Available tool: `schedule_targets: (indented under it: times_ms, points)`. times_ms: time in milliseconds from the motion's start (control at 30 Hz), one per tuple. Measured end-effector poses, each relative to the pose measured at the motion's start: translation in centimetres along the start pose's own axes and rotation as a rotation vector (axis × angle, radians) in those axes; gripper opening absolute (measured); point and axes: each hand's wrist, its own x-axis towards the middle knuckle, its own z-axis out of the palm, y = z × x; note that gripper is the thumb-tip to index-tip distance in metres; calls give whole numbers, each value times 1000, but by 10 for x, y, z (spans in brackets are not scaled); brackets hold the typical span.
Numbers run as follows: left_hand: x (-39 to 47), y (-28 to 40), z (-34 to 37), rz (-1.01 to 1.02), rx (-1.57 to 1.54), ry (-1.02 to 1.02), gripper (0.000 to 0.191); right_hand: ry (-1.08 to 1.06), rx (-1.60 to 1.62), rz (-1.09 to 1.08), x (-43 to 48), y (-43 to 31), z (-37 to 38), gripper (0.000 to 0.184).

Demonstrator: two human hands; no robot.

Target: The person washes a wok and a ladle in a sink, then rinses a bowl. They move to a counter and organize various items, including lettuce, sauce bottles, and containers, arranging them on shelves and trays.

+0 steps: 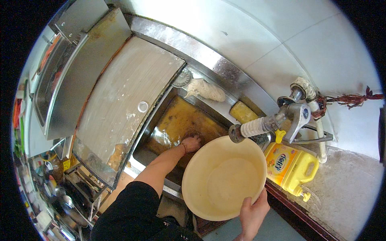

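A cream plastic basin (223, 183) hangs tilted over the right part of a steel sink (144, 155), and its inside looks bare. My right hand (254, 214) grips the basin's near right rim, thumb on the inside. My left hand (191, 143) reaches down into the sink, beside the basin's left edge. Murky brownish water (181, 120) stands in the sink, with dark specks in it. The left fingertips are at or under the water, and what they touch is hidden. A tap (256, 128) with a ribbed white hose end overhangs the basin's far rim.
A pale board (129, 81) with a small metal ring (143, 107) lies left of the sink. Along the back ledge are a metal sink strainer (182, 78), a whitish cloth (206, 90) and a yellow sponge (242, 111). A yellow detergent jug (289, 168) lies at the right.
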Motion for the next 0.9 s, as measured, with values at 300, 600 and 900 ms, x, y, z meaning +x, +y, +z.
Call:
schedule_targets:
  times_ms: [300,600,900]
  points:
    - [26,-10,12,165,217,-19,20,-1,-48,-79,6,10,4,48]
    - [-28,-5,-24,177,260,195,10,-29,-57,-99,11,6,0,42]
    - [-193,30,-114,46,-304,652,8,-17,-139,-225,17,17,-1,40]
